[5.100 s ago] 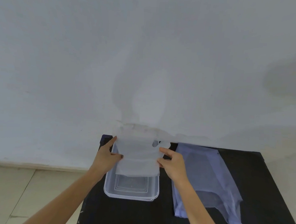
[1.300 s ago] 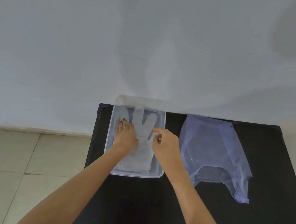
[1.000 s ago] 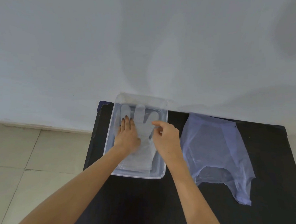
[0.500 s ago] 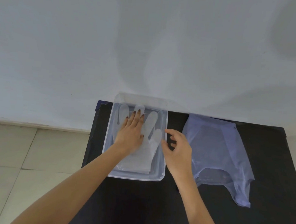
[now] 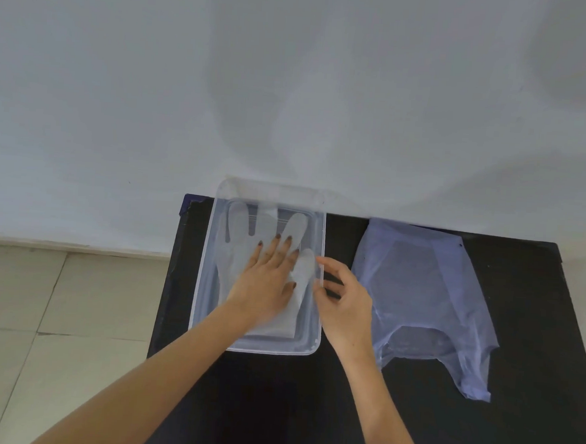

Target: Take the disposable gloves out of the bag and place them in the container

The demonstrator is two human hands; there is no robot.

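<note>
The gloves [image 5: 239,239] lie flat inside the container [image 5: 201,285], their fingers pointing toward its far wall. The left hand [image 5: 267,282] presses down on them with the palm open and fingers spread, holding nothing. A moment ago that hand sat nearer the container's left side; it has since slid across toward the right, smoothing the stack. The right hand [image 5: 343,300], which was pinching at the gloves inside the container about a second back, has come out and now sits at the container's right rim, its fingers loosely curled and touching the edge; I cannot tell whether it actually grips the rim. It looks to be steadying the container.

To the right of the container, well apart from it, the bag [image 5: 424,298] lies limp and flat on the black worktop [image 5: 535,339], and it looks empty.

By my reading the gloves are already where they belong, and only this last flattening remains before both hands can lift away.
</note>
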